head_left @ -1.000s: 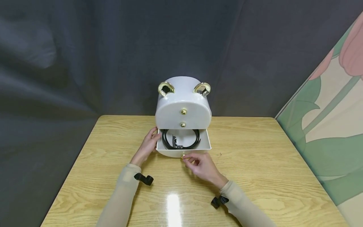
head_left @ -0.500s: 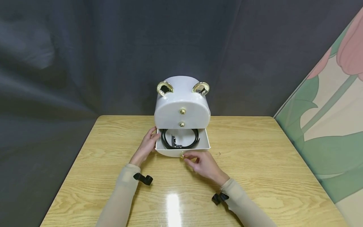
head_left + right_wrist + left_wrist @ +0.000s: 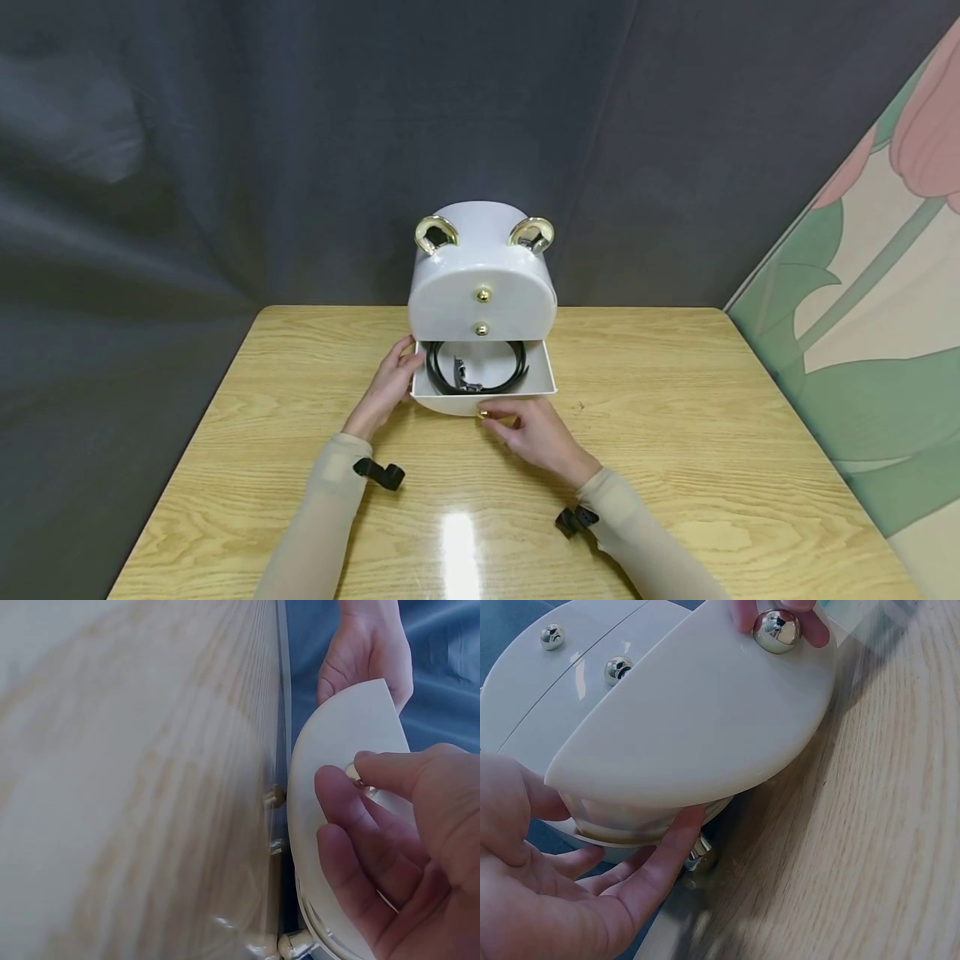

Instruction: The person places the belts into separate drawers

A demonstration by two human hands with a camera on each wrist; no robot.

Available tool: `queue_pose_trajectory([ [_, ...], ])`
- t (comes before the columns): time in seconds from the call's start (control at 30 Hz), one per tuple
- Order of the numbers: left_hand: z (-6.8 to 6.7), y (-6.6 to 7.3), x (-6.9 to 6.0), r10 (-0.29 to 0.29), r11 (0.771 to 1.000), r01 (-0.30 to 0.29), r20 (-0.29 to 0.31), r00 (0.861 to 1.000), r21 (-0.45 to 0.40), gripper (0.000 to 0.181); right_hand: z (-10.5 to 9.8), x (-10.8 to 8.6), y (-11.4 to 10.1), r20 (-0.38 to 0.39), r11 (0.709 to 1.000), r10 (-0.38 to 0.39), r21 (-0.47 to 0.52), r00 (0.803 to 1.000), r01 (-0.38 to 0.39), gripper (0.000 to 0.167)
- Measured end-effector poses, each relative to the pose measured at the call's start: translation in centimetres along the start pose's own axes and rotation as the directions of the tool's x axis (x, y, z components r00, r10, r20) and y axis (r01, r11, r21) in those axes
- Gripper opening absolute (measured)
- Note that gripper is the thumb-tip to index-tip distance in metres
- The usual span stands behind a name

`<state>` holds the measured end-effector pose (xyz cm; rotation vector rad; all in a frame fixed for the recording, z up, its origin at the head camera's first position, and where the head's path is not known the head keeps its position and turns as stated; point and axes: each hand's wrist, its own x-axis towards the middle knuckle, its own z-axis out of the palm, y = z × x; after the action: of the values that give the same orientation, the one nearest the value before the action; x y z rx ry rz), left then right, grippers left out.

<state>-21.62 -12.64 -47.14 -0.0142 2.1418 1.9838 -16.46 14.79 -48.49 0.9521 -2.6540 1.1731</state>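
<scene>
A white rounded storage box (image 3: pixel 480 242) with gold ear-like handles stands on the table, its lowest drawer (image 3: pixel 551 371) pulled out. Inside the drawer lie a coiled black cable (image 3: pixel 522 358) and a small dark metallic piece (image 3: pixel 461 375) of unclear kind. My right hand (image 3: pixel 536 429) pinches the drawer's gold knob (image 3: pixel 352 774) between thumb and forefinger. At the box's left side, my left hand (image 3: pixel 386 387) rests against it, its fingers (image 3: pixel 656 874) fairly straight along the drawer's side and lower edge. Two more gold knobs (image 3: pixel 483 295) sit on the closed upper fronts.
The wooden table (image 3: pixel 697 450) has its back edge against a dark curtain (image 3: pixel 337 150). A floral fabric (image 3: pixel 885 333) hangs at the right. A short gold foot (image 3: pixel 697 851) shows under the box.
The right fingertips have shifted slightly left and closed in around the knob. The left hand stays at the box's side, and the drawer stays out as before.
</scene>
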Motion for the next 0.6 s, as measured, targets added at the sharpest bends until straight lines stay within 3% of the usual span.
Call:
queue_pose_trajectory([
  [0.43, -0.02, -0.16, 0.10, -0.008, 1.000, 0.008, -0.006, 1.000, -0.003, 0.062, 0.39, 0.38, -0.12, -0.079, 0.996, -0.052, -0.075, 0.995, 0.046, 0.023],
  [0.6, -0.11, -0.08, 0.09, -0.008, 1.000, 0.008, 0.000, 1.000, -0.001, 0.063, 0.39, 0.54, -0.07, -0.089, 0.997, -0.023, -0.071, 0.996, 0.016, 0.022],
])
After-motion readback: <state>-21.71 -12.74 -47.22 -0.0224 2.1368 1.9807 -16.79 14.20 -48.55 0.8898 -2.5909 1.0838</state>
